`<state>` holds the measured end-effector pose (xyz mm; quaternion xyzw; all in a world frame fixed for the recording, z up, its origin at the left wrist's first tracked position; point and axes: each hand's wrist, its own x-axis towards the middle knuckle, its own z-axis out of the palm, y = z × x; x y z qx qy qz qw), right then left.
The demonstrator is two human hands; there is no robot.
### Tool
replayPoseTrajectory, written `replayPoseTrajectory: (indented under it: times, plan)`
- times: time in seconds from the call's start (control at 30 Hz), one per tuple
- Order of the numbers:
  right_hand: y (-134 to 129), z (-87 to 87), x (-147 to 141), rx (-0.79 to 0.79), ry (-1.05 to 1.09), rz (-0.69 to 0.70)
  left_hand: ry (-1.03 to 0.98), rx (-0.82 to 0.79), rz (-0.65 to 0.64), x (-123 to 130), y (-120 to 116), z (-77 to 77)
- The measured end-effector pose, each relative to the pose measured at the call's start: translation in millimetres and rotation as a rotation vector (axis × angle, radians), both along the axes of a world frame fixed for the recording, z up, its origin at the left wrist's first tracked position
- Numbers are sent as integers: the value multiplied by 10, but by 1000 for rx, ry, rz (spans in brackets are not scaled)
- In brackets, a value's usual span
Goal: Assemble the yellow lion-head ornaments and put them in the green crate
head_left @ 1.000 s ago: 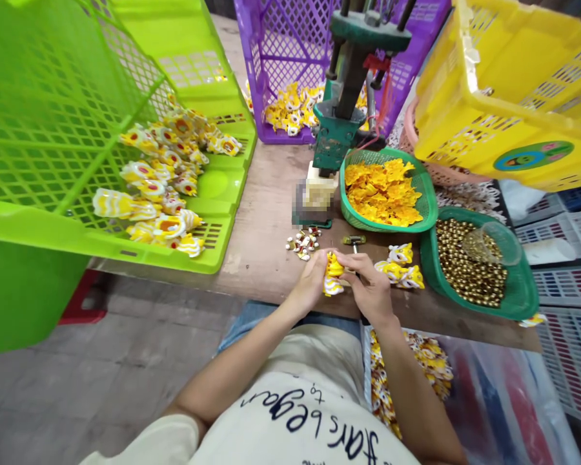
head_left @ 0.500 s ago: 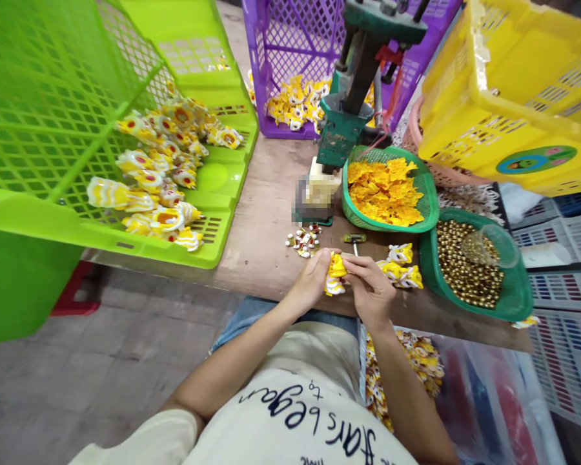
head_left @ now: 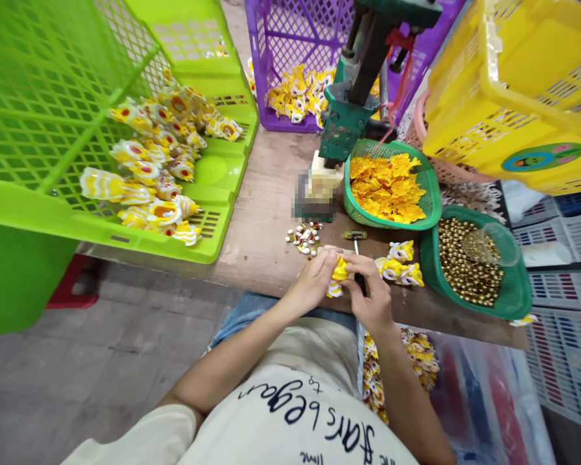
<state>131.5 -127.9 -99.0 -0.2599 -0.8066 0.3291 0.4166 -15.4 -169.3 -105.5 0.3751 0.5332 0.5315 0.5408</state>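
Note:
Between my two hands, near the table's front edge, is a small yellow-and-white striped plastic figure. My left hand is closed on its left side, thumb near the top. My right hand grips it from the right, fingers over its upper part and the thumb lower down. The fingers cover much of the figure. Just beyond lies a small hammer with a yellowish head, its handle running toward my right hand. A little pile of white, red and gold parts sits left of it. Several similar figures lie to the right.
A green hand press stands behind. Right of it are a green basket of yellow-orange pieces and another green basket of gold balls. Crates surround the table: lime green left, purple behind, yellow right.
My right fingers have shifted over the figure's top, with the thumb now lower and nearer its bottom. The figure looks slightly tilted. The whole view has moved a little.

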Motion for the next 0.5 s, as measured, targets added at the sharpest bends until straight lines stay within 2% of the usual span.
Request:
replayPoseTrajectory:
  times: [0.17, 0.33, 0.5]
  plan:
    - [-3, -13, 39, -83, 41, -27, 28, 1, 1, -3, -7, 58]
    - [-7, -134, 12, -213, 154, -27, 137, 60, -36, 6, -20, 136]
    - [-26, -181, 0, -265, 245, -17, 203, 36, -75, 4, -28, 132]
